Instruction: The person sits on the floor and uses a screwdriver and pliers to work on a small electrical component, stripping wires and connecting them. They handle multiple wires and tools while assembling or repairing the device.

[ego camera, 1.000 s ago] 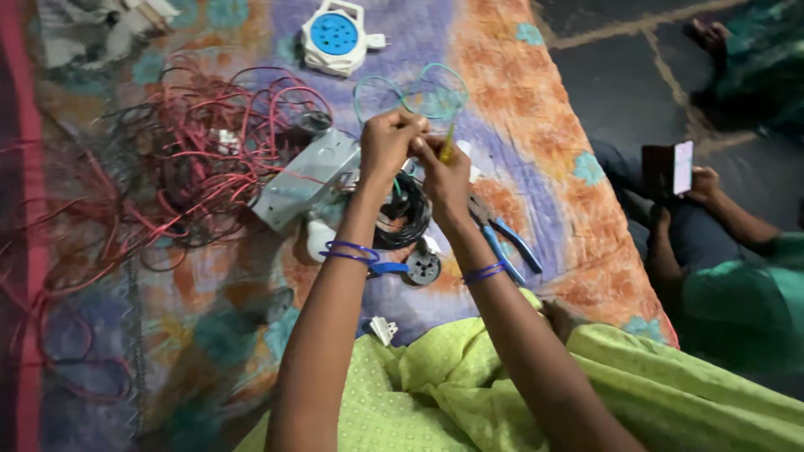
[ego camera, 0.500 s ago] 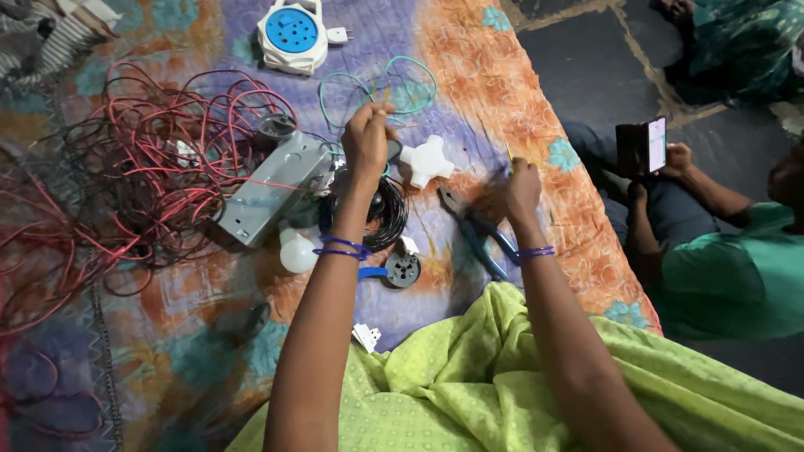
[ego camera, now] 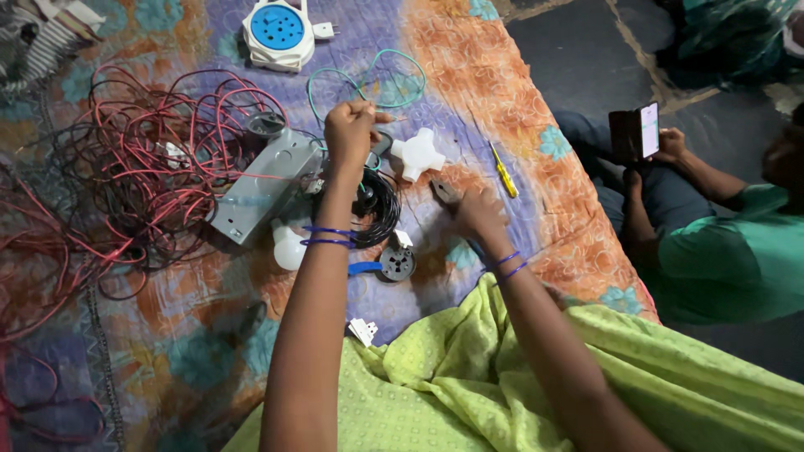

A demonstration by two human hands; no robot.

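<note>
1. A thin green wire (ego camera: 368, 84) is pinched between the closed fingers of the left hand (ego camera: 350, 132); its loops are laid on the patterned cloth (ego camera: 469, 100) just beyond the hand.
2. The landmark is taken as the grey metal box (ego camera: 264, 184), lying tilted on the cloth. The left hand is held just to the right of the box's far end.
3. A black wire coil (ego camera: 378, 209) is seen right of the box, beneath the left wrist.
4. A white four-lobed adapter (ego camera: 418, 154) lies further right of the box, beside the left hand.
5. The right hand (ego camera: 479, 216) is set down over pliers (ego camera: 444, 191), well right of the box; the fingers appear curled on the handles, though the grip is largely hidden.
6. A yellow screwdriver (ego camera: 503, 172) lies beyond the pliers, apart from both hands.
7. A tangle of red wires (ego camera: 142, 159) is spread left of the box and partly over it.
8. A white bulb (ego camera: 288, 247) rests against the box's near side.
9. A white-and-blue extension reel (ego camera: 277, 32) is placed beyond the box.
</note>
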